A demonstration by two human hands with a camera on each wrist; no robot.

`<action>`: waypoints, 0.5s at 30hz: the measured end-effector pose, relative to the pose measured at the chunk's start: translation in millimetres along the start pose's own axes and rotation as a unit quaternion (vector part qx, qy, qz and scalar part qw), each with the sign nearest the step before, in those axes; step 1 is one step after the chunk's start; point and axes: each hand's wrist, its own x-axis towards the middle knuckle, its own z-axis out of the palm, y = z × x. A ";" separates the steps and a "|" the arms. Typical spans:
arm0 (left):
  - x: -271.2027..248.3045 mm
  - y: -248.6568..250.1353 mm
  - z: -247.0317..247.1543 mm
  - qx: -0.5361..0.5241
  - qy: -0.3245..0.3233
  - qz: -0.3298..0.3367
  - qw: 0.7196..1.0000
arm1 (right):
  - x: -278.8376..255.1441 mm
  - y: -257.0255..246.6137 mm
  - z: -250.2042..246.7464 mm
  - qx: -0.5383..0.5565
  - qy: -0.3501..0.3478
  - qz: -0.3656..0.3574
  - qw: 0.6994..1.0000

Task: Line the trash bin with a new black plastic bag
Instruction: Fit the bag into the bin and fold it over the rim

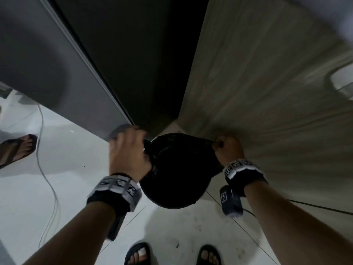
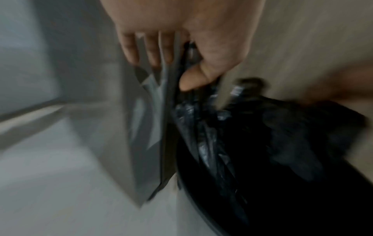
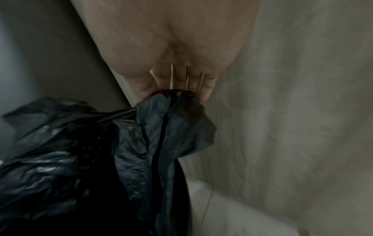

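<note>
Round black bin (image 1: 172,196) on pale glossy tile, wedged in the corner between a grey appliance (image 1: 63,73) and a wood-grain panel (image 1: 267,92). Crinkled, shiny black bag (image 1: 177,161) spread across the bin's mouth. Left hand (image 1: 127,150) at the bin's left edge, thumb and forefinger pinching a bunched fold of plastic, other fingers straight. Right hand (image 1: 228,150) at the bin's right edge, fingers curled round a gathered corner of bag. Much motion blur in the left wrist view.
</note>
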 end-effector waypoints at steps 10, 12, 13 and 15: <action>54.3 9.3 48.6 -0.020 -0.188 0.069 0.980 | 9.0 -4.0 -10.9 0.033 0.012 -0.068 0.997; 49.6 0.9 44.0 -0.077 -0.160 0.062 0.982 | 9.9 5.4 -13.4 0.033 -0.002 -0.049 0.998; 47.2 -4.5 41.0 -0.117 -0.158 0.040 0.980 | 9.6 8.1 -13.1 0.030 -0.014 -0.045 0.998; 47.2 -18.5 39.3 -0.195 -0.183 -0.023 0.963 | 9.9 9.9 -9.8 0.022 -0.042 -0.051 0.998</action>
